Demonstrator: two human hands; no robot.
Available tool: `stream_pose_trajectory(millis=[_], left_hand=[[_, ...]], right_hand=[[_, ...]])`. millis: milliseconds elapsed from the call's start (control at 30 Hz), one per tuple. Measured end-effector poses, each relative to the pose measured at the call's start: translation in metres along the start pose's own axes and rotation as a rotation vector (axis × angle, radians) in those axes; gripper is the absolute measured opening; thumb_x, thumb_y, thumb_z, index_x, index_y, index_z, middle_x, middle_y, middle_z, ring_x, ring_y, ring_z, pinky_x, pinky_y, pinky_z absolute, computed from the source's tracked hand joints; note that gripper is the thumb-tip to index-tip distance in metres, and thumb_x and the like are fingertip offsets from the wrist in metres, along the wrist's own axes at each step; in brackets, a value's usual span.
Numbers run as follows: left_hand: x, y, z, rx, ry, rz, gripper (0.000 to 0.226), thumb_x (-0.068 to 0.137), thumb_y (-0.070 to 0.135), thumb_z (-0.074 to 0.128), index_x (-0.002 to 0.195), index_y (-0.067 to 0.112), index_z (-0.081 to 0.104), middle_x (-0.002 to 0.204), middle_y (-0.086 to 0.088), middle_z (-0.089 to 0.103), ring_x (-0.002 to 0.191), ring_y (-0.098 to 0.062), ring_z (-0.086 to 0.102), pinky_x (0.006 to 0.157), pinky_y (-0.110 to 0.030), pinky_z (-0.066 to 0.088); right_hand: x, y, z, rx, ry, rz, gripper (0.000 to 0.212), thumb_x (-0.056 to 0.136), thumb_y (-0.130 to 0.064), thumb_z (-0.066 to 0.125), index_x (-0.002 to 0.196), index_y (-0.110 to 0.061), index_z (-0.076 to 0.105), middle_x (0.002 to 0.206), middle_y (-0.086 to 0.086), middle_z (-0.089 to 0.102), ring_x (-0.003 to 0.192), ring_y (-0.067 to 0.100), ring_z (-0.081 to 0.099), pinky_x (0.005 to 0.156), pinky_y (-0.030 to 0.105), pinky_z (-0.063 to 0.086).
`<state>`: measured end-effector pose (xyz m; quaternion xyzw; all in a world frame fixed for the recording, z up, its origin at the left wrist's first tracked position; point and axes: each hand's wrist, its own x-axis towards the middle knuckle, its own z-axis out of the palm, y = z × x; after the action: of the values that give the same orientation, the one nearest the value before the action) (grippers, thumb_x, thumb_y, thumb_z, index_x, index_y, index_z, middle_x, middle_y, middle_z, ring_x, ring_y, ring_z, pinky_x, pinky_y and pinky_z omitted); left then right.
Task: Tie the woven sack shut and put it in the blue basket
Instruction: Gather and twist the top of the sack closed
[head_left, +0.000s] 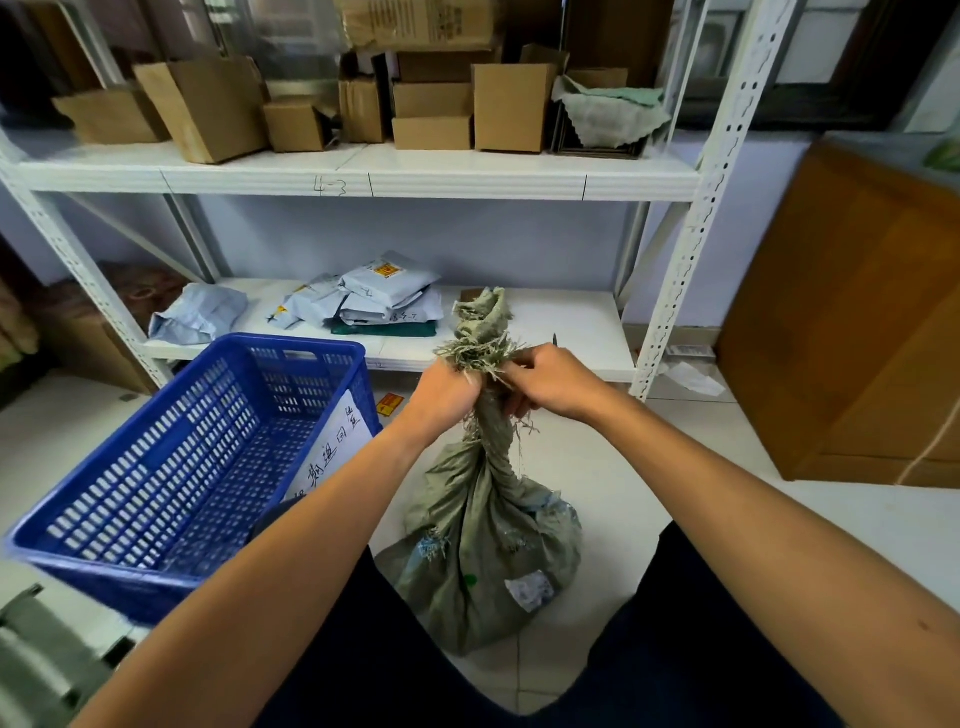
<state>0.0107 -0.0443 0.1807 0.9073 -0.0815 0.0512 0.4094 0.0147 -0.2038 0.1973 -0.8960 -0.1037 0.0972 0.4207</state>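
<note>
Nearest, dark-clothed knees at the bottom edge, parted around the woven sack (488, 551), standing on the pale tiled floor (587, 467) with its bulging grey-green body between them. Above the bulge, a neck twisted tight into a rope and rising to both hands. Left hand (447, 397) closed in a fist around the neck from the left; right hand (545, 382) closed on the frayed strands at the top, fingers curled and pinching, wrist bent inward. Both forearms stretched forward and converging on the one spot. Above the fists, the loose frayed mouth (483, 317) sticking up free. Judged from this: gathering and twisting done, a knot perhaps begun but not plainly finished, hidden under the fingers; tying probably in hand, and the lift into the basket not yet started. Just left of the sack, the blue basket (156, 566), tilted, holding nothing but a white paper sheet (332, 447) with handwriting against its inner wall. Farther back, a white metal shelf rack (363, 176): grey mail parcels (384, 301) on the low shelf, cardboard boxes (509, 104) on the upper one. Far right, a brown wooden cabinet (852, 322).
</note>
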Motion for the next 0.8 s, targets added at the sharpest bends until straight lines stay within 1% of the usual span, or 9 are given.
stream_pose_trajectory(millis=[100,167,233,333,467,533,600,700,800], left_hand=[[-0.003,0.006,0.001,0.143,-0.02,-0.022,0.032,0.093,-0.014,0.039,0.115,-0.012,0.062,0.119,-0.032,0.065,0.113,-0.043,0.061,0.093,-0.04,0.045],[-0.004,0.005,0.0,0.021,-0.04,0.005,0.027,0.081,-0.022,0.042,0.093,-0.015,0.066,0.095,-0.035,0.068,0.091,-0.046,0.067,0.079,-0.044,0.053],[-0.004,0.001,0.006,-0.138,-0.031,-0.023,0.029,0.086,-0.015,0.042,0.094,-0.004,0.067,0.094,-0.025,0.069,0.086,-0.035,0.067,0.078,-0.039,0.057],[-0.009,0.005,0.009,-0.541,-0.058,-0.262,0.036,0.084,-0.011,0.036,0.083,0.017,0.059,0.079,-0.004,0.061,0.07,-0.013,0.056,0.063,-0.025,0.051],[-0.015,0.012,0.011,-0.782,-0.044,-0.443,0.022,0.079,-0.001,0.035,0.069,0.016,0.046,0.065,0.0,0.049,0.066,-0.015,0.041,0.061,-0.029,0.035],[-0.017,0.014,0.012,-0.897,-0.043,-0.491,0.022,0.083,0.007,0.035,0.067,0.013,0.048,0.054,0.0,0.055,0.061,-0.015,0.047,0.058,-0.029,0.038],[-0.016,0.017,0.017,-1.016,-0.051,-0.488,0.033,0.09,0.01,0.03,0.076,0.007,0.059,0.056,-0.005,0.064,0.061,-0.019,0.056,0.058,-0.03,0.046],[-0.011,0.022,0.032,-1.094,0.011,-0.477,0.037,0.1,0.018,0.026,0.093,0.007,0.06,0.074,-0.011,0.062,0.073,-0.022,0.058,0.062,-0.032,0.049],[-0.007,0.013,0.043,-0.999,0.0,-0.489,0.034,0.1,0.02,0.03,0.105,0.006,0.061,0.095,-0.016,0.066,0.094,-0.03,0.063,0.085,-0.044,0.055]], right_hand=[[0.002,-0.001,-0.003,-0.113,0.129,-0.037,0.036,0.085,-0.05,0.065,0.09,-0.014,0.065,0.077,0.005,0.075,0.065,0.022,0.072,0.072,0.041,0.06],[0.001,-0.009,-0.003,-0.129,0.189,-0.07,0.055,0.07,-0.062,0.064,0.106,-0.019,0.065,0.094,0.003,0.073,0.079,0.022,0.069,0.074,0.04,0.058],[0.001,-0.016,-0.004,-0.112,0.167,-0.077,0.065,0.062,-0.062,0.064,0.111,-0.018,0.066,0.101,0.003,0.073,0.088,0.02,0.068,0.078,0.04,0.058],[0.008,-0.017,-0.009,-0.061,0.075,-0.049,0.047,0.063,-0.051,0.072,0.097,-0.019,0.071,0.094,0.001,0.074,0.088,0.018,0.07,0.078,0.037,0.06],[0.012,-0.018,-0.013,0.158,0.003,-0.055,0.02,0.077,-0.03,0.081,0.094,-0.021,0.074,0.094,-0.006,0.075,0.087,0.007,0.069,0.083,0.023,0.055],[0.01,-0.025,-0.008,0.24,-0.064,-0.052,0.007,0.084,-0.019,0.075,0.089,-0.022,0.071,0.089,-0.004,0.074,0.078,0.007,0.066,0.076,0.018,0.052],[0.01,-0.03,0.001,0.324,-0.09,0.006,0.005,0.077,-0.016,0.069,0.08,-0.02,0.068,0.076,0.004,0.069,0.069,0.015,0.061,0.064,0.027,0.048],[0.012,-0.035,0.012,0.427,0.017,0.128,0.012,0.07,-0.005,0.057,0.069,-0.017,0.057,0.056,0.0,0.054,0.056,0.016,0.049,0.042,0.018,0.034],[0.015,-0.039,0.017,0.407,0.179,0.149,0.014,0.068,-0.002,0.055,0.077,-0.011,0.061,0.068,0.004,0.057,0.063,0.018,0.052,0.043,0.016,0.038]])
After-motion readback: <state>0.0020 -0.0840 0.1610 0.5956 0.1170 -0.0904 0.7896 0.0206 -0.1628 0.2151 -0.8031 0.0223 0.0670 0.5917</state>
